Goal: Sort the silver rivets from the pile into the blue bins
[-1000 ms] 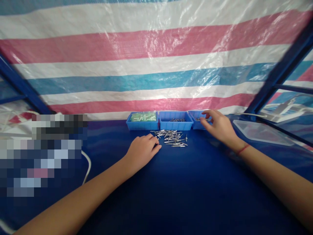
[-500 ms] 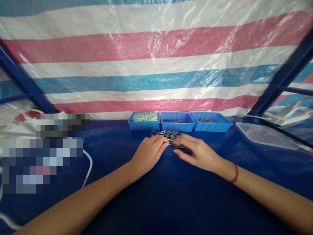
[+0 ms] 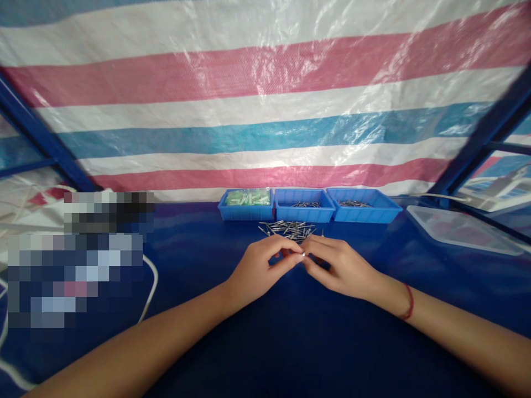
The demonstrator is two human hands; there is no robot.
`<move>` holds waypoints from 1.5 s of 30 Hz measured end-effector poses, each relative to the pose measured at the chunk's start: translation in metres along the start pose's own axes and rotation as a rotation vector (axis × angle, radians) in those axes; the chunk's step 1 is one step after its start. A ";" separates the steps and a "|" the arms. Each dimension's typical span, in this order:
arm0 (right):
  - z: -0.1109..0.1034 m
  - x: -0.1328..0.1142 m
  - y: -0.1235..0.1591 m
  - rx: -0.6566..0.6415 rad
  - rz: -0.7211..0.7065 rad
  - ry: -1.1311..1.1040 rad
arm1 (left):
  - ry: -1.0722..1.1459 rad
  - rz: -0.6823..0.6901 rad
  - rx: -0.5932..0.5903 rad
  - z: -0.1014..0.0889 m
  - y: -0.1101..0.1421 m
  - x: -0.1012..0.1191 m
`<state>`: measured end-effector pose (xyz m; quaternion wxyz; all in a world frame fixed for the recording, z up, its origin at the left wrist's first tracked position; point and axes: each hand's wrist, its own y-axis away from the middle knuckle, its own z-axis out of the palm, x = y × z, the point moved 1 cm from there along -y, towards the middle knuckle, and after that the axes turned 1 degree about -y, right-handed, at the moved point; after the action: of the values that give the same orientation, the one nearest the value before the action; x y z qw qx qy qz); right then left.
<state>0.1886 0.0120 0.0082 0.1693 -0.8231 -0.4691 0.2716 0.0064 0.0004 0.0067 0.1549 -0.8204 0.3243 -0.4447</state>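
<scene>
A pile of thin silver metal pins, which look like blind rivets (image 3: 286,228), lies on the blue tabletop just beyond my hands. My left hand (image 3: 259,265) pinches a small shiny rivet (image 3: 303,254) between thumb and forefinger, with only a glint of it showing. From the other side, the fingertips of my right hand (image 3: 338,265) close on the same small piece, touching the left fingertips. Most of the held piece is hidden by the fingers.
Behind the pile stand three blue bins: the left bin (image 3: 245,213) holds pale green packets, the middle bin (image 3: 305,214) and right bin (image 3: 365,214) hold metal pins. A clear plastic lid (image 3: 460,229) lies right. A white cable (image 3: 151,276) runs at left, beside a blurred patch.
Both hands have drawn back from the pile toward me and come together. A small shiny rivet now shows between their fingertips, and more of the pile is uncovered.
</scene>
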 end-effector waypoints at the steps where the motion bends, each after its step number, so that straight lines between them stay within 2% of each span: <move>1: 0.000 0.000 0.000 -0.005 -0.001 -0.002 | 0.004 0.015 -0.004 0.000 0.000 0.001; 6: 0.002 -0.002 0.000 -0.023 -0.011 0.007 | 0.011 0.069 0.002 -0.002 -0.001 0.004; 15: 0.003 -0.001 0.000 0.037 0.083 -0.134 | -0.009 -0.008 0.049 -0.001 -0.002 0.002; 26: 0.004 -0.001 -0.001 0.076 0.077 -0.130 | -0.019 -0.040 0.067 -0.001 -0.002 0.000; 38: -0.002 -0.004 -0.001 0.303 0.123 -0.143 | -0.007 -0.084 0.109 0.000 -0.001 -0.006; 41: -0.004 -0.007 -0.001 0.348 0.092 -0.122 | 0.018 -0.095 0.066 0.000 -0.002 -0.006; 45: -0.006 -0.013 0.001 0.363 -0.018 -0.073 | -0.001 -0.060 0.030 -0.002 -0.003 -0.004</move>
<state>0.1874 0.0007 0.0163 0.3003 -0.7645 -0.4255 0.3798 0.0042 0.0053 0.0063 0.1541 -0.8276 0.2927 -0.4536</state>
